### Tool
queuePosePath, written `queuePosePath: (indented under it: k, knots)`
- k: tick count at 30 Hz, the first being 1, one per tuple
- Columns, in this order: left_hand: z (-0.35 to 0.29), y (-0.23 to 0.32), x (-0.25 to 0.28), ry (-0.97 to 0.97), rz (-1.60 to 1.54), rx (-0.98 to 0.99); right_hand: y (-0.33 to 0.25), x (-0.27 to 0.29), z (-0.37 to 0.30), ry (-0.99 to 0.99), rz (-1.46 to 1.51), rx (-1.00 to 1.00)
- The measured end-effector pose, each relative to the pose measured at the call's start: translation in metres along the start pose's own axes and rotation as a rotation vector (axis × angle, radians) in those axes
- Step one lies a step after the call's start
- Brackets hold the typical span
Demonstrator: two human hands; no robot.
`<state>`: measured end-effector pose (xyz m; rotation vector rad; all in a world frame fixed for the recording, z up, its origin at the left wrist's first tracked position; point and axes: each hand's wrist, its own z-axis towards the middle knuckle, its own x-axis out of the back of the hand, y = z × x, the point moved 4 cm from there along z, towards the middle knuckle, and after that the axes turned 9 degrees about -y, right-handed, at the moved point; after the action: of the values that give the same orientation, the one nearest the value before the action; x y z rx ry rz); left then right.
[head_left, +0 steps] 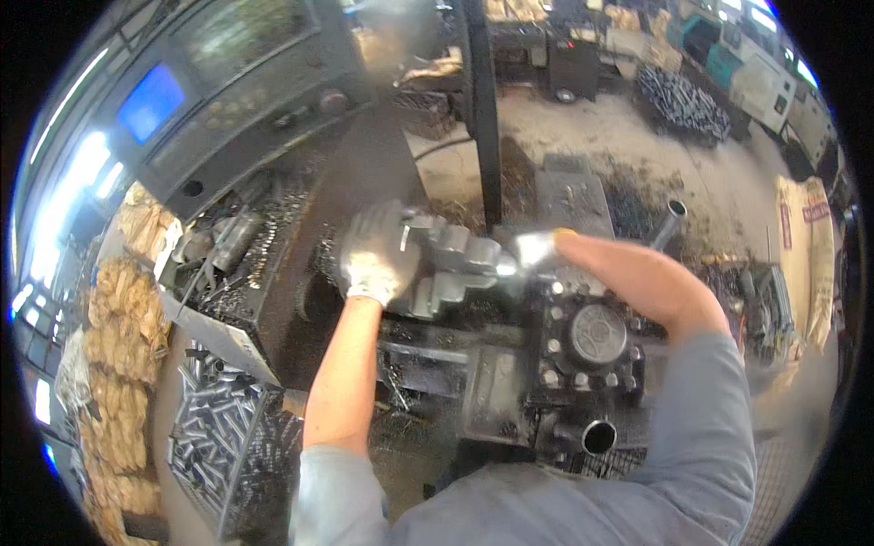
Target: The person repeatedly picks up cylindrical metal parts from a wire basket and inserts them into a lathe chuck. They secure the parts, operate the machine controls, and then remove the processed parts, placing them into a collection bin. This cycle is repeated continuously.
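In front of me is the stepped-jaw chuck [451, 259] of a lathe, its metal jaws pointing right. My left hand [375, 246], in a pale work glove, lies against the chuck's left side with its fingers stretched over the rim. At the jaws' right end is my right hand [537, 247], also gloved. Motion smears its fingers, so whether it grips anything cannot be made out. A short shiny metal end [505, 267] shows between that hand and the jaws. Under my right forearm stands the dark bolted tool post [596, 335] with a round cap.
A bin of metal tubes [214, 423] stands lower left, beside stacked tan sacks [123, 364]. The chip-strewn machine tray [246, 264] lies left of the chuck. A dark upright post [482, 118] rises beyond it. An open pipe end [598, 438] sticks out near my body.
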<state>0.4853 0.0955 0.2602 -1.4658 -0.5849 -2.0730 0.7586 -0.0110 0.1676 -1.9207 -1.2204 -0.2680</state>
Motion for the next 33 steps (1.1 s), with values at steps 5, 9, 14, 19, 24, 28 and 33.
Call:
queuePosePath:
  k: [5,9,14,19,24,28,33]
  knots:
    - [-0.014,-0.016,-0.016,0.002,-0.058,-0.005,-0.007,-0.007,-0.050,0.166,-0.629,-0.395]
    - [-0.008,-0.025,-0.017,0.092,-0.107,-0.013,-0.052,0.009,-0.136,0.469,-0.927,-0.555]
    - [-0.049,-0.002,0.021,0.097,-0.483,-0.158,-0.187,-0.073,-0.227,0.914,-0.383,-0.555]
    - [-0.198,0.092,-0.010,-0.440,-1.848,-0.153,-0.224,-0.220,-0.183,0.649,0.671,-0.102]
    - [-0.283,0.109,-0.152,-0.861,-2.281,0.621,-0.160,-0.354,-0.104,0.520,1.823,-0.035]
    - [-0.299,0.107,-0.195,-0.818,-2.193,0.617,-0.135,-0.387,-0.073,0.632,1.184,-0.050]
    - [-0.303,0.103,-0.165,-0.885,-2.570,0.873,-0.074,-0.455,-0.186,0.573,0.700,-0.411]
